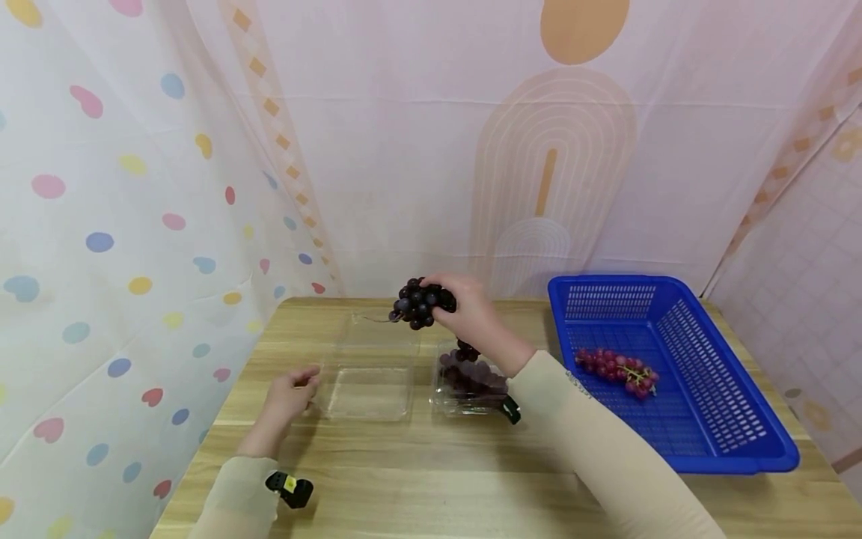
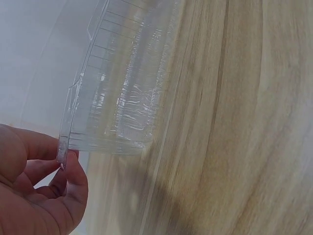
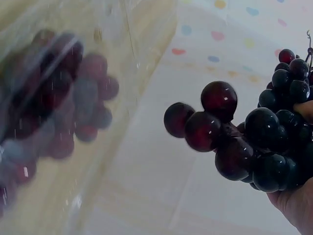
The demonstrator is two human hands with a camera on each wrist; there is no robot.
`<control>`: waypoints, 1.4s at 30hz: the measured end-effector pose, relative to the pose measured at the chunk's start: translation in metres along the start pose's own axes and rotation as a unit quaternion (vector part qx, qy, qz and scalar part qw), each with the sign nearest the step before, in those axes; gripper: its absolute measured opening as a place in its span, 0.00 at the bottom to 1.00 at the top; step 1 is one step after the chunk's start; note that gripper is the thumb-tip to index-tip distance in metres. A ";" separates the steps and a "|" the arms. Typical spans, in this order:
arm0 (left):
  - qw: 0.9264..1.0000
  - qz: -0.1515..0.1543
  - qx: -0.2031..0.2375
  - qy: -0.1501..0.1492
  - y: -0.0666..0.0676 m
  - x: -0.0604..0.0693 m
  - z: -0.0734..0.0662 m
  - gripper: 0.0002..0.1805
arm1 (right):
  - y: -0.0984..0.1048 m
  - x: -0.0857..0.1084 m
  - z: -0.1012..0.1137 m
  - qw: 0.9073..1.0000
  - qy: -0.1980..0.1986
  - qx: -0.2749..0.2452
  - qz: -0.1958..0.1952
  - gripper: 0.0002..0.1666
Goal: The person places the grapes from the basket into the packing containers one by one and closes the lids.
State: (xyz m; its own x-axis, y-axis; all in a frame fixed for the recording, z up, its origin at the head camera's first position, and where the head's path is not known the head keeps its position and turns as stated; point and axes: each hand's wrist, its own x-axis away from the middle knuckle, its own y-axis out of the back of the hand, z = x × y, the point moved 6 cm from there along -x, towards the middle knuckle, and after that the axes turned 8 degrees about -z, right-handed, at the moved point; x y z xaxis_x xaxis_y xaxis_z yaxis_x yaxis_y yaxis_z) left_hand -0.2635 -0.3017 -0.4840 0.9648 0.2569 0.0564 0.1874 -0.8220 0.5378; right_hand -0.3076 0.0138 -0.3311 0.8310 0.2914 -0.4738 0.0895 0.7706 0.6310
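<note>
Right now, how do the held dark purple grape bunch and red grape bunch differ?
The dark purple grape bunch looks nearly black, the red grape bunch brighter. The right hand grips the dark bunch; the red bunch lies in the blue plastic basket. Both have clustered, round grapes.

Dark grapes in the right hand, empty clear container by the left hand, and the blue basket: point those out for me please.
Dark grapes [image 1: 419,303]: head view, middle of the bunch.
Clear container [image 1: 370,394]: head view, its bare floor.
Blue basket [image 1: 703,382]: head view, inner right wall.
</note>
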 end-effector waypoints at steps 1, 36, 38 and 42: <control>1.000 -0.001 0.000 -0.001 0.000 0.000 0.000 0.21 | -0.004 0.000 0.001 1.000 -0.002 -0.006 0.001 0.25; 1.000 -0.006 0.005 0.007 0.000 -0.001 0.003 0.21 | -0.130 0.014 0.033 0.994 -0.043 -0.095 0.009 0.23; 1.000 -0.011 0.004 0.003 0.000 -0.001 0.002 0.21 | -0.134 0.015 0.030 0.994 -0.047 -0.096 0.007 0.23; 1.000 -0.019 -0.002 -0.003 0.000 0.001 0.001 0.20 | -0.140 0.018 0.025 0.995 -0.056 -0.086 0.000 0.23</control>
State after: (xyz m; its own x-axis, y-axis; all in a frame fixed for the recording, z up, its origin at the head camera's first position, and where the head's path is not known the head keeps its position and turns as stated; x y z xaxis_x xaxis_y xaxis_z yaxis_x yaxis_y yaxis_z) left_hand -0.2621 -0.3024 -0.4848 0.9581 0.2849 0.0307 0.2234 -0.8099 0.5424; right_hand -0.2918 -0.1028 -0.4121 0.8874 0.2344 -0.3970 0.0024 0.8587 0.5125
